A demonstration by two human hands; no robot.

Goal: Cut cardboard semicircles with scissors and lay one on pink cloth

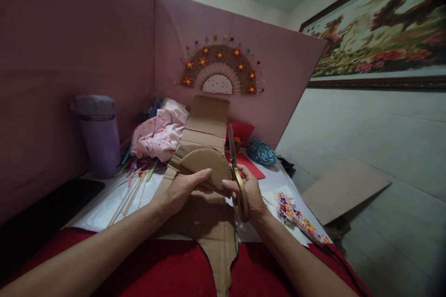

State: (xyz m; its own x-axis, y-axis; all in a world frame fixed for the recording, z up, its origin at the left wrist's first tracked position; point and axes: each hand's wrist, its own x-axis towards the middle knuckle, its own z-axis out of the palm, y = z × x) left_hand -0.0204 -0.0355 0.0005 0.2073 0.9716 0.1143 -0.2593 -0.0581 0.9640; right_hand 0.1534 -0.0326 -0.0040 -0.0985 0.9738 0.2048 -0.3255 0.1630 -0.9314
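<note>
A half-round piece of cardboard [205, 163] with a notched curved edge is held between my hands, flat side toward me. My left hand [186, 188] is closed on its left part, thumb on top. In my right hand [249, 190] are scissors [241, 190] with gold-coloured handles, blades pointing away from me; the thumb of that hand also rests at the right corner of the half-round piece. Beneath lies a long cut cardboard sheet [205, 216], reaching from the back of the table to its front edge.
Thin sticks [130, 195] and a purple tumbler [99, 137] are on the left, near crumpled pink cloth [162, 132]. Blue yarn [262, 152], red paper [252, 167] and a flower-patterned glue gun-like object [301, 220] lie right. A decorated cardboard arch [220, 58] hangs on the pink panel.
</note>
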